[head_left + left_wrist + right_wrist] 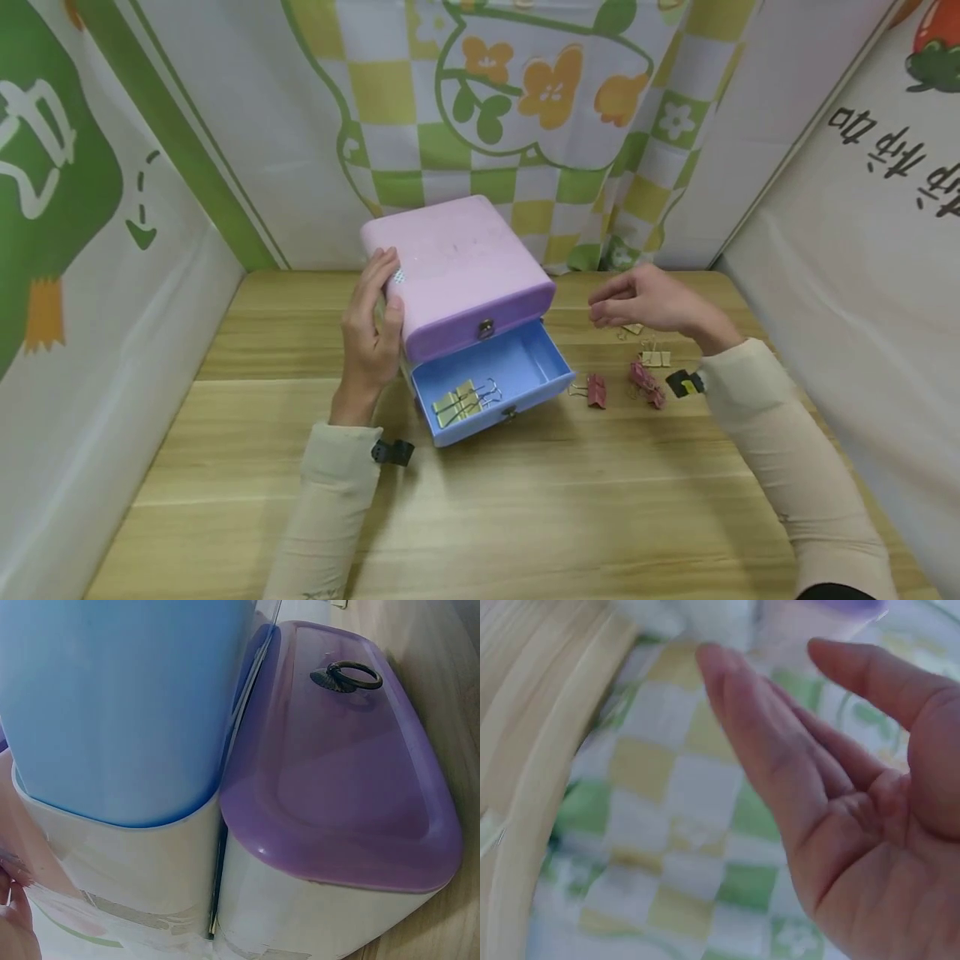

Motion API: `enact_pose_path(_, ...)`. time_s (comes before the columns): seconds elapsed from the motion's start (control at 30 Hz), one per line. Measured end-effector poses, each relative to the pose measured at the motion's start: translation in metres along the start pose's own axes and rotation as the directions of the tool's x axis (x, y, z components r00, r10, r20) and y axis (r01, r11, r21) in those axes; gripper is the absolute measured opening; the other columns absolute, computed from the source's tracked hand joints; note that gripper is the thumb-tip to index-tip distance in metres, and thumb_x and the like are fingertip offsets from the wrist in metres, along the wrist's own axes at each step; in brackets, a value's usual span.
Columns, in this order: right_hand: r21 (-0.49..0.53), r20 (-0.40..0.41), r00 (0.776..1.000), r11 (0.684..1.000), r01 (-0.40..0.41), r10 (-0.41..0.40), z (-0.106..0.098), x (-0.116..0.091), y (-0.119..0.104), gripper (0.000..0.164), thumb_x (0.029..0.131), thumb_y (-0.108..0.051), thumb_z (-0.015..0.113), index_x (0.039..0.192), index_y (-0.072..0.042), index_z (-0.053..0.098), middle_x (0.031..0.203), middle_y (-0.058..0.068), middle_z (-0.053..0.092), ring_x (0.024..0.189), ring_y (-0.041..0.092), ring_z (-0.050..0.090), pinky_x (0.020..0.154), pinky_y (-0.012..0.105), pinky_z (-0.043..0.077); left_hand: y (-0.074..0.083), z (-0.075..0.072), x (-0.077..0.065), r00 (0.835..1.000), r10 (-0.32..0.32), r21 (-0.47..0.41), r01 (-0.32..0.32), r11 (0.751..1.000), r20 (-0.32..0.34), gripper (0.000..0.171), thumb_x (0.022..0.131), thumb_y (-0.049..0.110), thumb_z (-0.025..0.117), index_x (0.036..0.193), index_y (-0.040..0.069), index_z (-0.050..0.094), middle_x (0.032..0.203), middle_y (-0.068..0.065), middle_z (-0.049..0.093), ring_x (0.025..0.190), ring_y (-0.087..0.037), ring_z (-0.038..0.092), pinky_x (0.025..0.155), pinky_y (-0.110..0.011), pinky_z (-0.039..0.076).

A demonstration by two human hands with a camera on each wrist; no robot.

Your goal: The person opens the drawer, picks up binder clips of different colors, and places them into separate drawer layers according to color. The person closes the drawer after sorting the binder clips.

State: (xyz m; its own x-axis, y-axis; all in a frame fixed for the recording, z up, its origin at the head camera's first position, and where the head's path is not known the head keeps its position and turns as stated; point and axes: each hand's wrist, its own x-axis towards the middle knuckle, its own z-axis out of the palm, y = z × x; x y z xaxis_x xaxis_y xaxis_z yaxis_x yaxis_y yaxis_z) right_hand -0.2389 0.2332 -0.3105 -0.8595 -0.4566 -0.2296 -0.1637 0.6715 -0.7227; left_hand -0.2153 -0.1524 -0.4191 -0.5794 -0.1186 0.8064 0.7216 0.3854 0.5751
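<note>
Right sleeve (780, 458): beige, over tabletop (525, 525)
Left hand (371, 329): rests unclenched against pink box (465, 258)
Right hand (656, 302): relaxed, gripping nothing, near loose clips (656, 359)
Blue drawer (536, 362): pulled out, holding gold clips (459, 404)

Left wrist view: blue drawer (120, 712) cut off at upper left, left hand (16, 930) cropped at lower left; right wrist view: checked curtain (690, 787) blurred

Wood-grain table (570, 517) — pink-topped drawer box (457, 258) | near the box — red binder clips (596, 391) | yellow binder clips (656, 359)
</note>
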Motion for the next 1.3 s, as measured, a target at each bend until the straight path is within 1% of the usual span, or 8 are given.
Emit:
enact_pose_path(0.1, -0.19, -0.08, 0.997, 0.981, -0.025, 0.009, -0.008, -0.001, 0.019, 0.036, 0.103, -0.019, 0.065, 0.129, 0.006, 0.071, 0.116, 0.022, 0.079, 0.102, 0.03, 0.078, 0.093, 0.047, 0.066, -0.001, 0.0, -0.001, 1.0, 0.005, 0.001, -0.005, 1.0, -0.003, 0.053, 0.098, 0.023, 0.047, 0.142, 0.0, 0.063, 0.154, -0.015, 0.06, 0.153, -0.032, 0.047, 0.133, -0.043, 0.034)
enact_pose_path(0.23, -0.352, -0.099, 0.994, 0.932, -0.081, 0.049, -0.015, -0.001, 0.048, 0.037, 0.103, -0.02, 0.065, 0.128, 0.007, 0.07, 0.122, 0.027, 0.075, 0.11, 0.043, 0.073, 0.098, 0.061, 0.06, -0.001, -0.001, -0.003, 1.0, 0.015, -0.009, -0.015, 1.0, -0.015, 0.051, 0.096, 0.019, 0.049, 0.14, -0.003, 0.064, 0.152, -0.019, 0.061, 0.151, -0.037, 0.048, 0.132, -0.043, 0.035)
enact_pose_path(0.37, -0.415, -0.078, 0.992, 0.902, -0.123, 0.099, -0.018, 0.0, 0.074, 0.037, 0.102, -0.018, 0.066, 0.127, 0.009, 0.069, 0.124, 0.03, 0.072, 0.115, 0.047, 0.069, 0.1, 0.063, 0.058, -0.001, -0.002, -0.007, 1.0, 0.015, -0.016, -0.015, 1.0, -0.019, 0.051, 0.095, 0.017, 0.05, 0.139, -0.004, 0.064, 0.151, -0.021, 0.061, 0.151, -0.039, 0.048, 0.132, -0.042, 0.035)
enact_pose_path(0.6, -0.477, -0.075, 0.989, 0.867, -0.146, 0.125, -0.018, 0.007, 0.109, 0.039, 0.094, -0.012, 0.072, 0.122, 0.015, 0.068, 0.116, 0.031, 0.072, 0.109, 0.045, 0.069, 0.099, 0.061, 0.059, 0.0, -0.003, -0.007, 1.0, 0.014, -0.01, -0.014, 1.0, -0.012, 0.052, 0.096, 0.019, 0.048, 0.141, -0.002, 0.063, 0.153, -0.018, 0.06, 0.152, -0.037, 0.047, 0.132, -0.042, 0.035)
enact_pose_path(0.77, -0.507, -0.066, 0.985, 0.845, -0.171, 0.16, -0.016, 0.012, 0.128, 0.039, 0.092, -0.017, 0.075, 0.119, 0.011, 0.071, 0.113, 0.027, 0.074, 0.106, 0.042, 0.07, 0.098, 0.06, 0.059, 0.0, -0.004, -0.005, 1.0, 0.019, -0.007, -0.019, 1.0, -0.004, 0.053, 0.096, 0.02, 0.047, 0.142, -0.002, 0.063, 0.153, -0.017, 0.06, 0.153, -0.036, 0.046, 0.132, -0.042, 0.035)
enact_pose_path(1.0, -0.476, -0.001, 0.985, 0.866, -0.15, 0.17, -0.015, 0.015, 0.141, 0.022, 0.094, -0.012, 0.072, 0.111, 0.001, 0.076, 0.109, 0.02, 0.077, 0.102, 0.036, 0.072, 0.096, 0.058, 0.061, -0.001, -0.002, -0.003, 1.0, 0.03, -0.005, -0.03, 1.0, 0.002, 0.053, 0.098, 0.021, 0.046, 0.143, -0.001, 0.062, 0.155, -0.015, 0.059, 0.153, -0.034, 0.046, 0.132, -0.045, 0.035)
enact_pose_path(1.13, -0.463, 0.011, 0.988, 0.876, -0.133, 0.156, -0.015, 0.015, 0.145, 0.014, 0.093, -0.011, 0.072, 0.104, -0.005, 0.079, 0.106, 0.014, 0.079, 0.099, 0.031, 0.073, 0.095, 0.057, 0.061, -0.003, -0.001, -0.002, 0.999, 0.039, -0.007, -0.039, 0.999, -0.004, 0.053, 0.098, 0.021, 0.045, 0.142, -0.002, 0.063, 0.154, -0.016, 0.06, 0.153, -0.034, 0.047, 0.132, -0.046, 0.035)
enact_pose_path(1.3, -0.441, 0.028, 0.989, 0.89, -0.116, 0.142, -0.016, 0.014, 0.148, 0.011, 0.093, -0.012, 0.075, 0.101, -0.006, 0.081, 0.101, 0.011, 0.081, 0.095, 0.028, 0.073, 0.096, 0.059, 0.06, -0.002, -0.002, -0.001, 0.999, 0.036, -0.003, -0.036, 0.999, 0.001, 0.053, 0.098, 0.021, 0.045, 0.142, -0.002, 0.062, 0.154, -0.016, 0.06, 0.153, -0.034, 0.047, 0.132, -0.045, 0.035)
